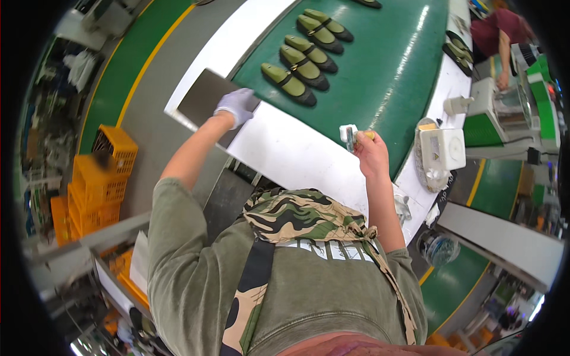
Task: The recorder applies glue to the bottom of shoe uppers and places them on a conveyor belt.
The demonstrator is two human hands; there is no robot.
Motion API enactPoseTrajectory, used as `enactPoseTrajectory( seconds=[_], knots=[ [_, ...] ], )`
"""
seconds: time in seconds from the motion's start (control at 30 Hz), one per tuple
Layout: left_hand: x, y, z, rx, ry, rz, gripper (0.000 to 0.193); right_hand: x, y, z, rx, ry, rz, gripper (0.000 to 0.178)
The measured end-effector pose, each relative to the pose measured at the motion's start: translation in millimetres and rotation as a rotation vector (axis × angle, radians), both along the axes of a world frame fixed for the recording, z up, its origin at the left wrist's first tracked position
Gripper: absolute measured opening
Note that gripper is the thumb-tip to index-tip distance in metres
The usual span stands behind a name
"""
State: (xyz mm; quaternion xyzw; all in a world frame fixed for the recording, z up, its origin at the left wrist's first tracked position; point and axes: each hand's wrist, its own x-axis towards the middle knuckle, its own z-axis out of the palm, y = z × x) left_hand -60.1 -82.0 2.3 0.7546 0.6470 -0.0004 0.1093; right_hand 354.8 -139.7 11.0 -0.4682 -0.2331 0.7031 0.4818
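A short brush-like tool with a yellow handle, grey collar and white tip is held in the bare right hand, fingers closed around the handle, tip aimed at roughly 9 to 10 o'clock, apparently over the near edge of the smooth green belt. The nearest green-lined black flat shoe with a strap is found on that belt, at about 10 o'clock from the right hand and about 2 o'clock from the pale-gloved left hand, the nearer of the two. Its long axis is laid from heel at 10 to toe at 4 o'clock, so the toe is turned roughly toward the tool; no contact is seen with either hand. The left hand is placed over the dark grey flat panel, fingertips by its right edge; whether anything is gripped cannot be told.
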Motion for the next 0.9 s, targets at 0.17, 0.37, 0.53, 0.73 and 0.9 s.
enactPoseTrajectory(
  seconds=[0.17,0.37,0.53,0.73,0.9],
  knots=[
    [69,114,-71,0.152,0.329,-0.566,0.057,23,-17,9,-0.019,-0.038,-0.304,0.012],
    [87,193,-127,-0.146,0.518,-0.561,0.032,29,-30,7,-0.089,-0.129,-0.537,0.013],
    [103,207,-81,-0.337,0.599,-0.764,0.031,23,-30,2,-0.165,-0.135,-0.641,0.013],
    [64,206,-23,-0.416,-0.242,-0.185,0.063,15,5,-5,-0.125,-0.349,-0.553,0.019],
    [70,116,-15,-0.303,-1.672,-0.121,0.066,-18,47,15,0.034,-0.395,-0.449,0.018]
  ],
)
